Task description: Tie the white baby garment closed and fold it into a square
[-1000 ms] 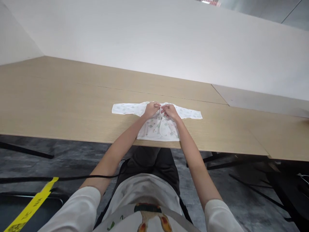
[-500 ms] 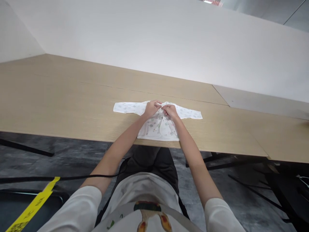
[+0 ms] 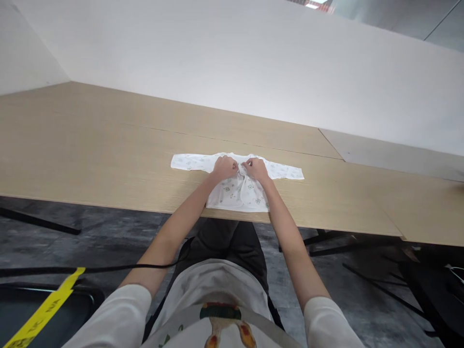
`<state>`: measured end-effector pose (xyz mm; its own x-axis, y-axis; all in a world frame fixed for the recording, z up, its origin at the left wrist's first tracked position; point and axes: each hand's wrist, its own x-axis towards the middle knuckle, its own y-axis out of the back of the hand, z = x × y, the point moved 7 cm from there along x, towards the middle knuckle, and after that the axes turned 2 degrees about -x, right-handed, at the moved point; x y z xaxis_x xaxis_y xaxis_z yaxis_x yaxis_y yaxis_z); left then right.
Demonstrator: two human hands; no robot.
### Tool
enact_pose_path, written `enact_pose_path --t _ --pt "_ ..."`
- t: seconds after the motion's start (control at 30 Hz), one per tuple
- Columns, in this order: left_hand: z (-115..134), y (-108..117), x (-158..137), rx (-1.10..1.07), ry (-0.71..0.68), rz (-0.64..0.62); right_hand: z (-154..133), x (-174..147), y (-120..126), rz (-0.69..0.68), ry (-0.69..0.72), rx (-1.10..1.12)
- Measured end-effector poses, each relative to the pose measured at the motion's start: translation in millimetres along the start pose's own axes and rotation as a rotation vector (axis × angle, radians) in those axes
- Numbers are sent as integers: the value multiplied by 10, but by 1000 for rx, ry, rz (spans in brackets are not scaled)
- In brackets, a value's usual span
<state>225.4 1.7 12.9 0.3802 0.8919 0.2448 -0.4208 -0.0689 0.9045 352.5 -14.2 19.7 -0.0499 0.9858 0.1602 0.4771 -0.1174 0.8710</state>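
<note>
A small white long-sleeved baby shirt (image 3: 235, 195) with a faint print lies on the table, sleeves spread to both sides and hem toward me. My left hand (image 3: 225, 167) is closed on the shirt's front, just below the neckline. Facing it, my right hand (image 3: 255, 169) pinches the fabric on the other side of the front opening. A narrow gap separates the two hands. Below them the cloth is bunched in folds. Whatever small part of the shirt sits between the fingertips is too small to make out.
The wood-coloured table (image 3: 108, 145) runs across the view, with a white partition (image 3: 217, 58) behind it. A black cable (image 3: 108, 267) crosses at my left, over a dark chair (image 3: 47, 299) with a yellow strap (image 3: 47, 309). Black furniture (image 3: 420, 290) stands at lower right.
My left hand's fingers have curled in from a more stretched pose, and the hand has dropped slightly toward me. My right hand stays nearly in place. The shirt lies as before.
</note>
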Motion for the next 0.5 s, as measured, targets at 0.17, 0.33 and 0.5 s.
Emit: enact_pose_path --t 0.17,0.33,0.5 --pt "112 -91 -59 -234 -93 -124 34 -114 -63 -382 -53 227" --pt "94 -157 -48 -283 -115 -179 126 -126 -79 -465 -72 321" --pt "85 -121 -58 -373 -125 -143 152 -117 -90 -467 -101 380"
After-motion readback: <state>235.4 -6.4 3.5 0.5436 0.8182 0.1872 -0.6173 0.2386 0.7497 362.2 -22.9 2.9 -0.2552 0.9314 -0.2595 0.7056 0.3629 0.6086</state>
